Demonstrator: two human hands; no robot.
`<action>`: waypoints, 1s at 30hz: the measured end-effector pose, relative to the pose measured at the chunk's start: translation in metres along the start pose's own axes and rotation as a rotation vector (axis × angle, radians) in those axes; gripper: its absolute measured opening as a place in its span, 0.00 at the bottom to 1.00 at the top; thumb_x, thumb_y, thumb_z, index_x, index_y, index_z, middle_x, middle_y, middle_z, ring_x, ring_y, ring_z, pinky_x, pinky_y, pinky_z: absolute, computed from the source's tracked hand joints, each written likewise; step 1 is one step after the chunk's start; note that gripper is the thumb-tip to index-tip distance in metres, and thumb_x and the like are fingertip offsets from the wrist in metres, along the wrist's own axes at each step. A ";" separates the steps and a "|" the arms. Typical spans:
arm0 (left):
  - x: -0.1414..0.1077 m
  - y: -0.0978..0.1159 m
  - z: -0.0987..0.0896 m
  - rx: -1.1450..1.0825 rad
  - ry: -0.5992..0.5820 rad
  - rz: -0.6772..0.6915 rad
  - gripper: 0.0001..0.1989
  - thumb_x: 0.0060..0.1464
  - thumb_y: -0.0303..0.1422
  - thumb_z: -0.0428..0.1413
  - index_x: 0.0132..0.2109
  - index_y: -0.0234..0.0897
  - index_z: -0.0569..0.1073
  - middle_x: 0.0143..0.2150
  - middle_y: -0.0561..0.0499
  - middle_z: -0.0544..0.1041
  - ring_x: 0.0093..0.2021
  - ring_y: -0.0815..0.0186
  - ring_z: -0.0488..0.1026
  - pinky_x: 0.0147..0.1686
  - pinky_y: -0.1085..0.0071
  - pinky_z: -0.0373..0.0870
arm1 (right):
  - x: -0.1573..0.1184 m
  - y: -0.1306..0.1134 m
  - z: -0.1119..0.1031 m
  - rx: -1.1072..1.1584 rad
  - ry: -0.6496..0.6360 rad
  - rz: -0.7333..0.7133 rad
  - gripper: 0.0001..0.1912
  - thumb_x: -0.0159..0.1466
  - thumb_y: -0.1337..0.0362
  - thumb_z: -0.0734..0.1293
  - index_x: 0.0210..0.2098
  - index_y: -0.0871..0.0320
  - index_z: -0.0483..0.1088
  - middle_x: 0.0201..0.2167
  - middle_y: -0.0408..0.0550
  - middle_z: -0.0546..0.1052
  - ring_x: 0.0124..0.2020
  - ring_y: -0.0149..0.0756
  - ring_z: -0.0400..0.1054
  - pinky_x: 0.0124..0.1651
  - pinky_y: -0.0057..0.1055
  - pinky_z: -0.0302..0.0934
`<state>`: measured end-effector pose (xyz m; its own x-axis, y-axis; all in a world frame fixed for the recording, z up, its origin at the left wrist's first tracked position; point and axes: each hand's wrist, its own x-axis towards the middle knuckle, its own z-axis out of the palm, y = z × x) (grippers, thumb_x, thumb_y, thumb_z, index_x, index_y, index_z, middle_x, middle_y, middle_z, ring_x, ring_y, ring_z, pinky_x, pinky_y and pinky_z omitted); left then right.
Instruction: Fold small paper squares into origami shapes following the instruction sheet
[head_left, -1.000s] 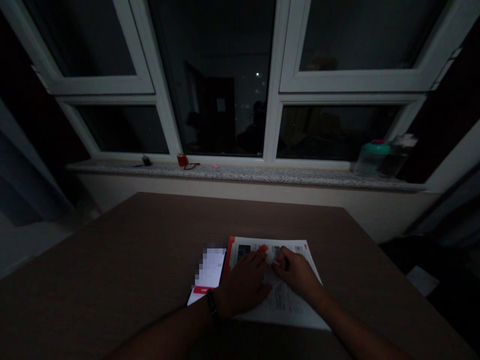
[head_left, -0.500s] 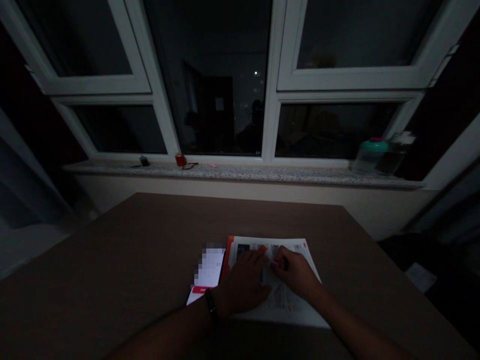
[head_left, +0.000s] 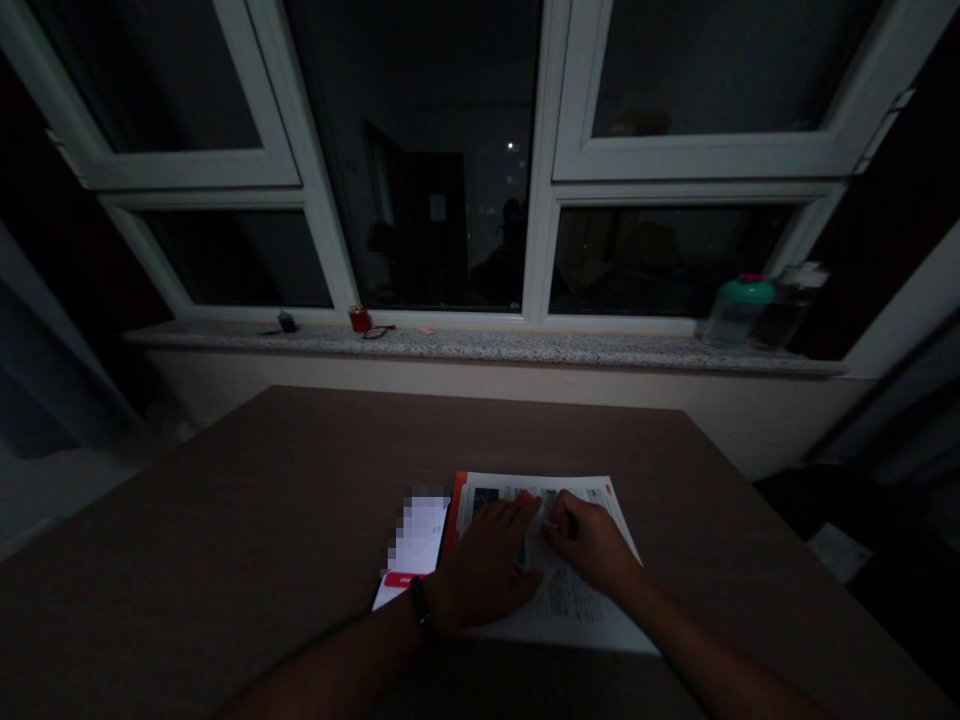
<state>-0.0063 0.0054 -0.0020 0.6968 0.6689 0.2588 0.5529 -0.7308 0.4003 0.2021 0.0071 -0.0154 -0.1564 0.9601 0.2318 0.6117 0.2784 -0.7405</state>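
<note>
Lying flat, orange-edged white page [head_left: 564,602]

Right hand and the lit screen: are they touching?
Apart: in the head view, the left hand lies between the right hand and the lit screen.

Ana: Hands on my feed, how many?

Ben: Two, right there! One left hand [head_left: 491,565], one right hand [head_left: 592,545]. And I've got one printed page [head_left: 562,622], one phone [head_left: 421,540], one wristband [head_left: 423,610].

Ana: Now the sill, I'm counting: two bottles [head_left: 739,315], one red jar [head_left: 360,321], one pink scrap [head_left: 426,331]!

Ben: And I make it five window panes [head_left: 420,90]!
</note>
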 end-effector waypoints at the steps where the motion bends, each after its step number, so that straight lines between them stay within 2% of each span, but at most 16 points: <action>1: 0.000 0.000 0.000 0.002 0.000 0.000 0.42 0.54 0.36 0.60 0.70 0.40 0.48 0.69 0.41 0.58 0.66 0.51 0.58 0.63 0.50 0.57 | 0.000 0.000 0.000 -0.004 0.004 -0.004 0.05 0.58 0.66 0.65 0.28 0.54 0.63 0.22 0.38 0.70 0.25 0.33 0.66 0.29 0.27 0.55; 15: 0.001 0.003 -0.003 0.021 -0.031 -0.028 0.44 0.51 0.37 0.61 0.70 0.40 0.49 0.69 0.39 0.58 0.67 0.48 0.57 0.63 0.48 0.56 | 0.000 -0.003 -0.001 -0.031 -0.001 -0.015 0.05 0.59 0.67 0.65 0.28 0.54 0.63 0.21 0.38 0.71 0.24 0.33 0.66 0.28 0.26 0.54; 18: 0.001 0.004 -0.004 0.017 -0.018 -0.034 0.42 0.51 0.36 0.61 0.69 0.40 0.50 0.68 0.41 0.60 0.66 0.50 0.57 0.63 0.50 0.57 | 0.000 -0.003 -0.001 -0.012 -0.006 -0.018 0.05 0.59 0.66 0.65 0.28 0.54 0.63 0.21 0.39 0.71 0.24 0.33 0.66 0.28 0.26 0.54; 21: 0.001 0.004 -0.005 0.027 0.011 -0.024 0.38 0.51 0.33 0.60 0.67 0.41 0.55 0.67 0.43 0.61 0.66 0.51 0.57 0.64 0.52 0.56 | 0.000 -0.002 0.000 0.014 -0.021 -0.022 0.04 0.59 0.66 0.65 0.29 0.54 0.64 0.22 0.39 0.71 0.25 0.33 0.66 0.28 0.26 0.54; 25: 0.001 0.005 -0.008 0.049 0.003 -0.014 0.26 0.52 0.31 0.59 0.58 0.41 0.65 0.66 0.45 0.62 0.64 0.51 0.58 0.62 0.51 0.58 | -0.001 0.001 0.002 0.022 -0.093 -0.048 0.05 0.58 0.66 0.66 0.29 0.54 0.64 0.22 0.38 0.70 0.24 0.32 0.64 0.27 0.25 0.53; 27: 0.002 0.006 -0.009 0.055 -0.006 -0.003 0.23 0.53 0.31 0.59 0.56 0.40 0.66 0.63 0.45 0.65 0.62 0.52 0.61 0.61 0.52 0.59 | 0.000 0.003 0.003 -0.003 -0.113 -0.059 0.06 0.58 0.66 0.67 0.28 0.54 0.64 0.22 0.38 0.70 0.24 0.31 0.63 0.27 0.25 0.52; 30: 0.002 0.007 -0.009 0.072 -0.011 0.007 0.22 0.54 0.31 0.58 0.56 0.39 0.66 0.59 0.45 0.69 0.59 0.53 0.63 0.60 0.54 0.59 | 0.002 0.005 0.004 -0.048 -0.072 -0.033 0.06 0.59 0.65 0.66 0.28 0.54 0.63 0.22 0.38 0.70 0.24 0.32 0.64 0.28 0.26 0.52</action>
<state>-0.0051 0.0032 0.0095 0.7056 0.6624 0.2517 0.5789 -0.7438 0.3342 0.2022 0.0108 -0.0211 -0.2313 0.9503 0.2086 0.6415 0.3102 -0.7016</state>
